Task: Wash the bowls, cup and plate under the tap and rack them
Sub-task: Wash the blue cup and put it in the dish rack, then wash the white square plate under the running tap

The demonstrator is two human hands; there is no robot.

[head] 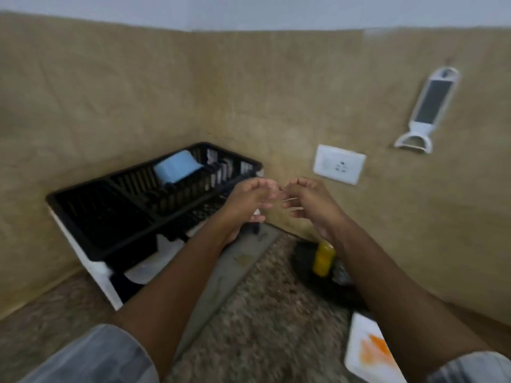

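Note:
A black dish rack (110, 214) stands in the corner on a white drip tray (102, 275). A light blue cup (177, 168) lies upside down in the rack's back section. My left hand (246, 200) and my right hand (309, 200) are raised side by side in front of the rack's right end, fingertips close together, fingers loosely curled. Neither hand holds anything. A white plate (365, 352) smeared with orange sits on the counter at the lower right, partly behind my right forearm. The picture is blurred by motion.
A yellow sponge (323, 258) lies on a dark object under my right wrist. On the tan wall are a white socket (339, 164) and a hanging white grater with a peeler end (431, 106). The counter (262, 313) is speckled brown stone.

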